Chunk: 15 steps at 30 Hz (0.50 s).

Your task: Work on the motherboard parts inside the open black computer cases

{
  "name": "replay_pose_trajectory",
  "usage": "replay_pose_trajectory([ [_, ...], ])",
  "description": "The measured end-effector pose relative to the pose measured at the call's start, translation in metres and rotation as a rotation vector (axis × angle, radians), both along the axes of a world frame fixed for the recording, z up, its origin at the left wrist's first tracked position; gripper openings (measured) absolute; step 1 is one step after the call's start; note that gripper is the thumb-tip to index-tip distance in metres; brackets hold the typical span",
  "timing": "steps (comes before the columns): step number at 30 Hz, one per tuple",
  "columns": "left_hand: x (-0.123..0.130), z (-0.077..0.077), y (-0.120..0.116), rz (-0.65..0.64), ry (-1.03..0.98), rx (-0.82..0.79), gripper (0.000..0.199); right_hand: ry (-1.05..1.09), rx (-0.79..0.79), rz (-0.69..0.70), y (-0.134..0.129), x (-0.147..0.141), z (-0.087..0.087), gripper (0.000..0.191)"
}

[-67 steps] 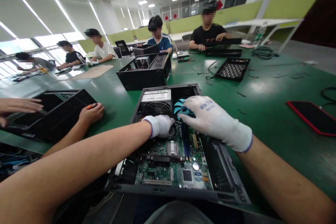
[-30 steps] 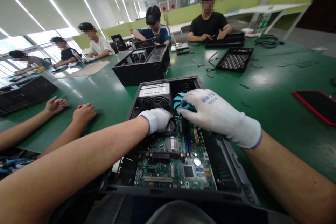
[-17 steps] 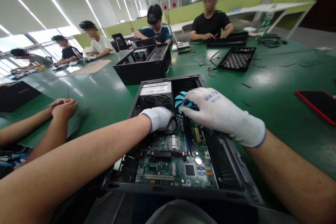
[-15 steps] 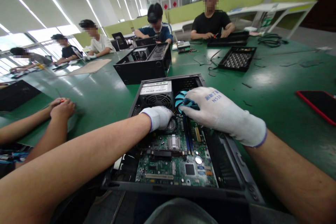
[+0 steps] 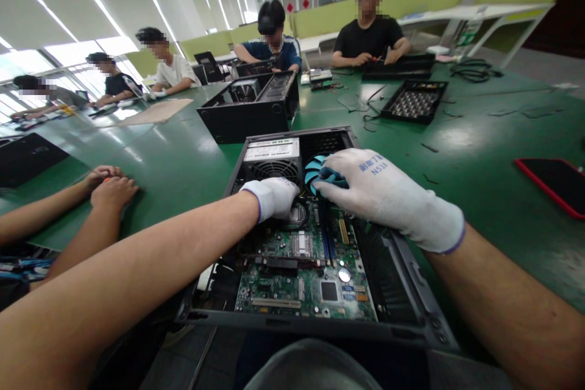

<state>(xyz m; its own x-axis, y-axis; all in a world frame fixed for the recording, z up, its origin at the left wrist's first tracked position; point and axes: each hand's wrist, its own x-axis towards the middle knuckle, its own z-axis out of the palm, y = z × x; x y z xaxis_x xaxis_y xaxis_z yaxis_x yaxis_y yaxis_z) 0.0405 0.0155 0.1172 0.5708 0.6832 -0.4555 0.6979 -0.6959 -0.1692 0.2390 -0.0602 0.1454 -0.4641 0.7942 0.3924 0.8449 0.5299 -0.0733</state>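
Observation:
An open black computer case [image 5: 415, 292] lies in front of me, a green motherboard [image 5: 315, 292] inside it. My right hand [image 5: 361, 186], in a white glove, is closed on a blue fan [image 5: 315, 170] at the far part of the case, tilted beside the power supply [image 5: 272, 149]. My left hand [image 5: 276, 198], gloved too, reaches in just below the power supply, near thin yellow and black wires [image 5: 300, 210]. Its fingertips are hidden, so what they hold cannot be made out.
Behind stands another open case [image 5: 247, 116]. A black tray [image 5: 414, 102], cables [image 5: 475, 70] and a red-edged phone [image 5: 553, 183] lie on the green table [image 5: 493, 134]. A neighbour's hands [image 5: 112, 186] are at left; several people work beyond.
My left hand has shifted slightly up, while my right hand keeps its grip on the fan. The neighbour's hands have moved a little to the right.

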Motion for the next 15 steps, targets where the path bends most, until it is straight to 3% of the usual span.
replay_pose_trajectory([
  [9, 0.008, -0.006, -0.006, -0.036, 0.032, -0.025, 0.043, -0.034, 0.043, 0.038, 0.002, 0.003, -0.005, 0.039],
  [15, 0.011, -0.005, -0.010, -0.048, 0.042, -0.034, 0.052, -0.011, 0.020, 0.024, 0.003, 0.002, -0.003, 0.037],
])
